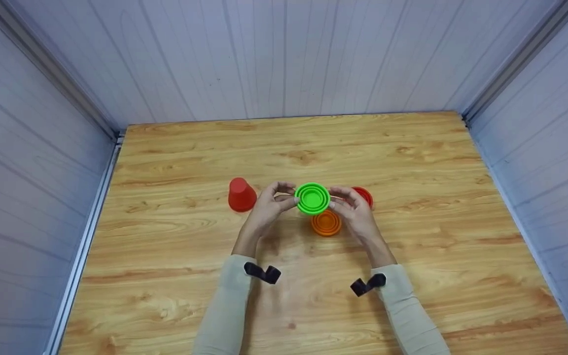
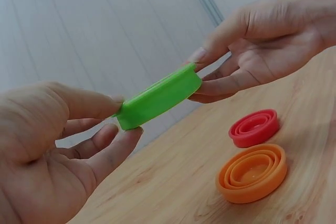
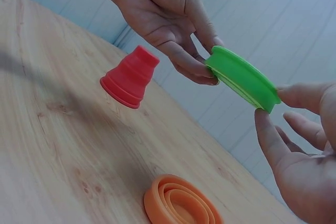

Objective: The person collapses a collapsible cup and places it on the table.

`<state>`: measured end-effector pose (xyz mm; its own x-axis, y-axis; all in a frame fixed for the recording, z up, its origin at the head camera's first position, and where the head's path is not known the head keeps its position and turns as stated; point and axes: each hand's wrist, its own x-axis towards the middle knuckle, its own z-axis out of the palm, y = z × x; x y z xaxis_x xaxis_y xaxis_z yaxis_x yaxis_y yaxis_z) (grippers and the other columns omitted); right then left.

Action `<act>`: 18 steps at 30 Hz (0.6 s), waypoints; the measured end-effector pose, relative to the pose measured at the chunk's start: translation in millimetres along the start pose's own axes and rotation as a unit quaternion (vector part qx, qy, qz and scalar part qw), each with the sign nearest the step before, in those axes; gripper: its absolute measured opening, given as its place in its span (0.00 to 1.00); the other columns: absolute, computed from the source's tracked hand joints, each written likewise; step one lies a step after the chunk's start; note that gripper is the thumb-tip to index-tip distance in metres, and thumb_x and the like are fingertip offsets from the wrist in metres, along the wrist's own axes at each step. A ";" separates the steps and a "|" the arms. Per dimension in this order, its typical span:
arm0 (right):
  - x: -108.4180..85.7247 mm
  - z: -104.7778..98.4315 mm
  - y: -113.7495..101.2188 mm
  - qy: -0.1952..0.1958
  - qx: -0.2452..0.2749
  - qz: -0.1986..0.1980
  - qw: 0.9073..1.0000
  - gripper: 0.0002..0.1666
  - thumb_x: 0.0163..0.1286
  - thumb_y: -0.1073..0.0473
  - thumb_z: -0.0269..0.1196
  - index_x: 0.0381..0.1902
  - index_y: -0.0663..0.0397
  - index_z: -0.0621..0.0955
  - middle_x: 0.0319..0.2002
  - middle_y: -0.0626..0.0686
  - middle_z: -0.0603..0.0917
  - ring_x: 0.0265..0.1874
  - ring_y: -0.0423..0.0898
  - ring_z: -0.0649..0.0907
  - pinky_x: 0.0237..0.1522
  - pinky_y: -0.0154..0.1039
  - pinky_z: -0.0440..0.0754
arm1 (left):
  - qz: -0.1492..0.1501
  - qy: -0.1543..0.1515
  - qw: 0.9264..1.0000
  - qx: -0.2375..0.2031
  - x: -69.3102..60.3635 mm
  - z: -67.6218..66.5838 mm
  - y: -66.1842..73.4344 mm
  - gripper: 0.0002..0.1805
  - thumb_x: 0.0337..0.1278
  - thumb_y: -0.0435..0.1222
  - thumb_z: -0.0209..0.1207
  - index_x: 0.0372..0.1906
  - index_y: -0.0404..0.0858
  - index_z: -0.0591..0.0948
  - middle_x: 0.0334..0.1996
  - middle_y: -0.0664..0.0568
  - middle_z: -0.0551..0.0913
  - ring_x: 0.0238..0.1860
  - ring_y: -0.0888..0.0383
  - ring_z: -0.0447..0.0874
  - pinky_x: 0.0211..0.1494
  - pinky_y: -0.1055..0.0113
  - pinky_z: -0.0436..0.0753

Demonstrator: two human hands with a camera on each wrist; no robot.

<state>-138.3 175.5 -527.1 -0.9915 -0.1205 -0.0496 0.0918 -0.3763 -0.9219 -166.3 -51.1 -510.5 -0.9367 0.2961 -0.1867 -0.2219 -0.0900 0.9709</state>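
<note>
Green collapsed cup [image 1: 312,198], probably light and pliant, best held by its rim, opposite sides pinched by left hand [image 1: 267,209] and right hand [image 1: 356,213] fingers [image 2: 118,150].

Nothing you can read in any of the three views. No legible label, brand, number or sign on your green collapsible cup [image 1: 312,198], the orange collapsed cup [image 1: 326,223], red collapsed cup [image 2: 254,128], upturned red cup [image 1: 242,197], wood-grain tabletop [image 1: 175,167] or wall panels [image 1: 284,54].
</note>
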 end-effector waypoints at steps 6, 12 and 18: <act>0.2 -0.9 3.1 -0.004 -0.005 -0.009 1.000 0.27 0.63 0.76 0.59 0.60 0.75 0.68 0.50 0.55 0.80 0.50 0.46 0.80 0.51 0.34 0.81 | 0.000 -0.001 1.000 0.000 1.5 3.2 -3.1 0.21 0.56 0.25 0.61 0.56 0.30 0.75 0.51 0.41 0.75 0.52 0.51 0.80 0.56 0.63 0.81; 1.3 -3.2 7.1 0.001 0.009 -0.010 1.000 0.25 0.62 0.76 0.60 0.58 0.75 0.70 0.49 0.55 0.81 0.48 0.46 0.82 0.49 0.34 0.82 | 0.013 0.003 0.999 -0.041 3.0 7.3 -16.0 0.23 0.55 0.23 0.59 0.58 0.28 0.73 0.52 0.39 0.74 0.53 0.51 0.80 0.54 0.66 0.81; 3.8 -7.0 9.7 0.007 0.023 -0.006 1.000 0.26 0.62 0.76 0.60 0.59 0.76 0.69 0.49 0.55 0.81 0.48 0.46 0.82 0.48 0.35 0.83 | 0.005 -0.007 0.996 -0.090 4.7 10.2 -24.2 0.26 0.56 0.22 0.58 0.62 0.29 0.71 0.54 0.38 0.73 0.48 0.54 0.81 0.54 0.58 0.82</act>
<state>-141.9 177.8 -538.9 -0.9937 -0.1029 -0.0448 0.0842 -0.4201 -0.9036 -162.5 -37.8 -533.3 -0.9355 0.3075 -0.1741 -0.2591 -0.2618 0.9297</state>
